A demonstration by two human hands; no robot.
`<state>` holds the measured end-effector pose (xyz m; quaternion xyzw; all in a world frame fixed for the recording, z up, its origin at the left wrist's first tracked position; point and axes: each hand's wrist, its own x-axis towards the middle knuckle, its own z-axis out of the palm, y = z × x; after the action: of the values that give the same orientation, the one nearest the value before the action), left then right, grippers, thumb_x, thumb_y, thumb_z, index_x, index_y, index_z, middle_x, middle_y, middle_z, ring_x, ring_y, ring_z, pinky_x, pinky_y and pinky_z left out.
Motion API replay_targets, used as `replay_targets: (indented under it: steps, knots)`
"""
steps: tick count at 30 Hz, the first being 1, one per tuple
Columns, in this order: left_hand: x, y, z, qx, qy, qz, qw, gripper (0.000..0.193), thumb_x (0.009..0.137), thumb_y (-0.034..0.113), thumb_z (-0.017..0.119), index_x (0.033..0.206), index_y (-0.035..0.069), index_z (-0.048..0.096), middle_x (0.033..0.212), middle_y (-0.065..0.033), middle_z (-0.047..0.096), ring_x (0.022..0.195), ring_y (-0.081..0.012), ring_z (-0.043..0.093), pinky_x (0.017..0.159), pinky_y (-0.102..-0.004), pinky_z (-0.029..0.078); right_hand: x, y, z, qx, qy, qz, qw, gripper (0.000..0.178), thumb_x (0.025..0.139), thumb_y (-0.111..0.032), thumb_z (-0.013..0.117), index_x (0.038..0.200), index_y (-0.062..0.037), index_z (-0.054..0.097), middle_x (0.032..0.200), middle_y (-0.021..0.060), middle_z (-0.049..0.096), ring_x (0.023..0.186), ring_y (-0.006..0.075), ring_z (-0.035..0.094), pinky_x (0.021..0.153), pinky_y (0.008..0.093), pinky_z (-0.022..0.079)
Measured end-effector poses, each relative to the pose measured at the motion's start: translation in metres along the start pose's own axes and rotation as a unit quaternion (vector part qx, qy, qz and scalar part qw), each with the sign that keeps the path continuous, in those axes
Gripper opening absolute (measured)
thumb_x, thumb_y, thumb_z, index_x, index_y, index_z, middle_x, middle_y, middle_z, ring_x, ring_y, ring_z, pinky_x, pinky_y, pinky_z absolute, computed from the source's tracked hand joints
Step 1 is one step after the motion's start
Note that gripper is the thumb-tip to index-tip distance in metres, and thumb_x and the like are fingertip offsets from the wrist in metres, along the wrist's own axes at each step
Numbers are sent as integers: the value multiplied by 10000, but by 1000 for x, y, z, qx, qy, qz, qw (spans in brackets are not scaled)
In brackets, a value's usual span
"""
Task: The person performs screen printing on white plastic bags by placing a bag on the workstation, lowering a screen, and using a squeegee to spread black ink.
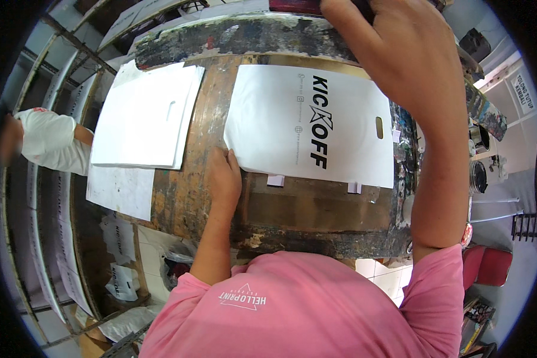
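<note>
A white flat bag [268,113] with a punched handle slot and black print lies on the paint-stained work board [316,209]. My left hand [224,176] has its fingers closed at the bag's near left corner. High at the upper right, my right hand [400,53] reaches past the bag's far edge, its fingers curled beside a dark reddish object [295,6] that the picture's top edge cuts off. What those fingers grip is hidden. A long bar smeared with dried paint [244,39] crosses behind the bag. Small pale tabs [275,179] show along the bag's near edge.
Left of the bag sits a stack of white bags [143,119]. Metal racks [48,179] holding more printed sheets line the left side, where another person's white sleeve [53,137] shows. Cans [478,177] and a red chair [489,265] are on the right.
</note>
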<state>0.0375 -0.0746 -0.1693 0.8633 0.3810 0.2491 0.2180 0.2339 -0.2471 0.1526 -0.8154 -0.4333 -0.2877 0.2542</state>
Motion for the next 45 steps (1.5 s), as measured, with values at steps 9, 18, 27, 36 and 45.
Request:
replay_targets:
  steps: [9,18,27,36,45]
  knots:
    - [10,-17,6,-88,68,46,993,342,989,89,689,1288,-46,592,969,-190,661,862,-353,654,795,-458,525,9,-5,2,-53,13,-84,995,417,953,-344,538,742,-19,692,582,85,632,499,202,559,518,402,482]
    - [18,-2,-9,-130,19,-34,991,378,988,135,732,1306,-47,640,801,-180,680,740,-392,670,770,-522,536,-5,-3,-2,-22,0,-28,999,417,966,-336,539,703,-33,653,566,69,596,487,178,512,509,382,457]
    - [29,18,-24,137,29,100,985,210,968,232,759,998,25,739,1001,-179,677,948,-399,678,807,-515,540,5,-21,-8,-82,-15,-18,996,442,984,-359,529,701,-46,661,565,52,576,504,166,493,491,368,427]
    - [116,86,-45,-58,74,208,974,143,878,107,765,830,-21,722,906,-203,648,825,-418,665,767,-497,547,27,-23,-26,-36,-169,58,983,473,1018,-380,501,709,-66,673,555,19,544,496,137,453,483,346,413]
    - [82,28,-83,-165,107,58,979,209,1013,127,745,868,-4,670,861,-65,632,741,-138,582,656,-313,486,22,2,-10,-39,-67,-11,997,476,1005,-417,530,727,-61,681,547,30,561,479,146,481,488,346,427]
